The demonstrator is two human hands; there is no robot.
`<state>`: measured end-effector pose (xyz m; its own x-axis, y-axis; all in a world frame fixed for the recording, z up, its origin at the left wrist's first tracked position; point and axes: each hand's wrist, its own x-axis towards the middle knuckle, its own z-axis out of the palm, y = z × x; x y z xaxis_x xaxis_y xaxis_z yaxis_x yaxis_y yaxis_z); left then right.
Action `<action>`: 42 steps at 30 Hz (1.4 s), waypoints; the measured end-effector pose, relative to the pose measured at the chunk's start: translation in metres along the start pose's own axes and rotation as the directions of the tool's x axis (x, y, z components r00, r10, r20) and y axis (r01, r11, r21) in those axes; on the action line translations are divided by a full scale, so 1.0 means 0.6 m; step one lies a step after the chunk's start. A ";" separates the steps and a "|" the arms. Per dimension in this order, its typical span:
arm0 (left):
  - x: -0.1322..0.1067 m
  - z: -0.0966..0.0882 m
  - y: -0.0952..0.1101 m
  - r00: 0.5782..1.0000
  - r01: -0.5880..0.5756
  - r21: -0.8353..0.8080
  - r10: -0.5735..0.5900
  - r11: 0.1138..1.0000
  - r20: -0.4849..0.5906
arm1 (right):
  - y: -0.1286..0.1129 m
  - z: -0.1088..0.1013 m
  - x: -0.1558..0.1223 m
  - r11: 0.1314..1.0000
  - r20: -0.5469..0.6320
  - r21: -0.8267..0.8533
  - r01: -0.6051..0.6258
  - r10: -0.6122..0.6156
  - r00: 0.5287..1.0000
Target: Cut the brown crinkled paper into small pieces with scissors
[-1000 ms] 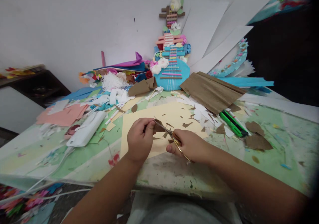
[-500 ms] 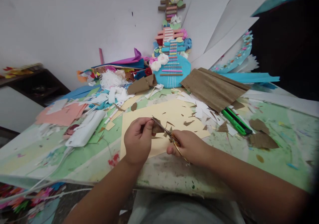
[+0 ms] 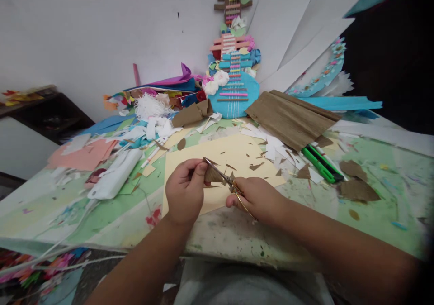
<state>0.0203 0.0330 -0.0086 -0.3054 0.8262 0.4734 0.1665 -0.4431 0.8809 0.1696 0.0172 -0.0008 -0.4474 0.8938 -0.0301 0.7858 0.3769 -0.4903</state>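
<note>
Nearest you, both forearms come in over the near edge of the table (image 3: 237,241) and meet above the cream sheet (image 3: 217,160). Your left hand (image 3: 185,192) is curled, knuckles up, its fingers (image 3: 200,169) pinching the small brown paper scrap (image 3: 213,174) between thumb and forefinger. Your right hand (image 3: 259,198) lies low with the wrist close to the table, fingers closed through the loops of the gold scissors (image 3: 228,183); the blades point far-left into the scrap and look only slightly parted.

Keep the pinch close to the cut line so the thin scrap stays taut, and turn the paper with the left hand rather than twisting the scissors. Cut with the inner part of the blades, in short bites, and hold your left fingertips clear of the tips.

Farther off, brown offcuts litter the sheet. To the right lie green markers (image 3: 320,164) and a folded brown paper (image 3: 291,119); at the far wall leans a blue paper guitar (image 3: 233,88).
</note>
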 end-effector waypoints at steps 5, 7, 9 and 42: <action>0.003 -0.001 -0.006 0.999 0.033 -0.097 -0.032 0.995 0.016 | 0.002 -0.001 -0.001 0.998 -0.028 -0.052 -0.021 0.020 0.999; 0.005 -0.001 -0.009 0.998 0.064 -0.126 -0.061 0.990 0.026 | 0.005 0.000 -0.002 0.998 -0.050 -0.035 -0.045 0.043 0.998; 0.007 -0.001 -0.011 0.995 0.094 -0.133 -0.091 0.987 0.030 | 0.009 0.000 -0.004 0.998 -0.090 0.020 -0.057 0.059 0.994; 0.015 0.000 -0.002 0.920 0.253 0.060 -0.259 0.966 0.295 | 0.022 -0.004 0.003 0.953 -0.155 0.289 -0.097 0.146 0.977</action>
<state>0.0173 0.0411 -0.0053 -0.0478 0.9773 0.2063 0.1401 -0.1979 0.9702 0.1802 0.0243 -0.0050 -0.2559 0.9661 0.0342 0.6686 0.2024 -0.7155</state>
